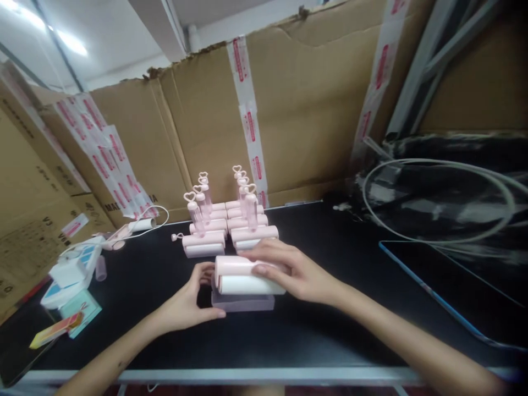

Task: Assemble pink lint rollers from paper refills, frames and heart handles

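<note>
Roller (247,285) lies mid-counter (338,330) toward the near edge, on a clear base (243,302), long axis left to right; right hand (297,269) clasps its top, left hand (187,305) pinches its left end (both equally near); more rollers (225,234) stand behind.

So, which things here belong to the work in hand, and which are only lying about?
In hand: pink roller, clear cover under it, left hand, right hand, rows of pink rollers behind.
Lying about: teal box, white cable, cardboard boxes, grey hose.
</note>
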Available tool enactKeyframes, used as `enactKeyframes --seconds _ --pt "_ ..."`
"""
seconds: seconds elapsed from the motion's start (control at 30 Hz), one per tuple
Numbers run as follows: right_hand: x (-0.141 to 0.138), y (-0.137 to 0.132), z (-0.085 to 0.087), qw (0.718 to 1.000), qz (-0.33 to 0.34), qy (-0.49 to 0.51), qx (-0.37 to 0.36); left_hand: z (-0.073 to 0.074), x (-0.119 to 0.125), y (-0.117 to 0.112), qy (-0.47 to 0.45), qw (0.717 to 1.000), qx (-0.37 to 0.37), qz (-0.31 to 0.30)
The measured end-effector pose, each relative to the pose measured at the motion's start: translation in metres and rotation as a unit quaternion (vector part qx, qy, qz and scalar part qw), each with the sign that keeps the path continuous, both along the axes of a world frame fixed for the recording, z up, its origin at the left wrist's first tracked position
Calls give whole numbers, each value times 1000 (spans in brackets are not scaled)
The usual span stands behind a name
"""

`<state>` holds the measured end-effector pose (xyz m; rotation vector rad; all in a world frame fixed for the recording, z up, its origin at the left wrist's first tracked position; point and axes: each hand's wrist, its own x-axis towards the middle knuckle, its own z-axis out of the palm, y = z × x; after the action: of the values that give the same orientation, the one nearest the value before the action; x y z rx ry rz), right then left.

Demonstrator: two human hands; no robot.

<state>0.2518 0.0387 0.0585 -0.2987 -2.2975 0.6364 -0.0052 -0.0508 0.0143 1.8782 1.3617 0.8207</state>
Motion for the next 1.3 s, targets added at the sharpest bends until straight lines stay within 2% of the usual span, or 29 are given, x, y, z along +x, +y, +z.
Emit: enactKeyframes --seconds 0.13,0.3,0.4,0.57,0.7,0.73,0.8,0.83,0.87,0.9,1.0,1.1,1.2,1.3 --pt "-4 -3 -6 997 -11 -49 62 2 4 19 10 997 -31 -65" --pt "-7 -4 -4 993 -11 -58 101 -14 -3 26 1 995 -66 -78" --pt "-9 -3 -6 992 -10 -88 95 -18 -1 24 -21 996 -53 -73" --pt "-12 -10 -19 988 -21 -146 46 -15 0 20 -16 997 -35 -73" --pt "-8 -12 -18 993 -31 -110 34 -22 -1 17 -26 996 -58 -56" --pt "-4 -5 -13 994 -56 -90 39 -25 -2 17 -27 997 -59 -49" --pt "9 20 0 979 -181 -74 57 -29 -2 19 -29 997 -54 -56" --pt "17 38 8 954 -280 -83 69 -31 -2 20 -33 996 -49 -66" --pt "25 59 15 909 -384 -134 87 -31 -2 21 -41 995 -43 -79" --pt "32 82 22 887 -425 -155 88 -30 -1 21 -52 994 -39 -89" --pt "46 152 25 850 -471 -222 77 -25 1 21 -74 992 -46 -93" --pt "47 201 7 828 -475 -293 61 -21 3 20 -78 993 -47 -80" --pt "47 224 -15 818 -473 -323 63 -20 5 19 -90 993 -17 -73" --pt "53 236 -29 825 -457 -320 86 -19 3 19 -116 990 11 -76"
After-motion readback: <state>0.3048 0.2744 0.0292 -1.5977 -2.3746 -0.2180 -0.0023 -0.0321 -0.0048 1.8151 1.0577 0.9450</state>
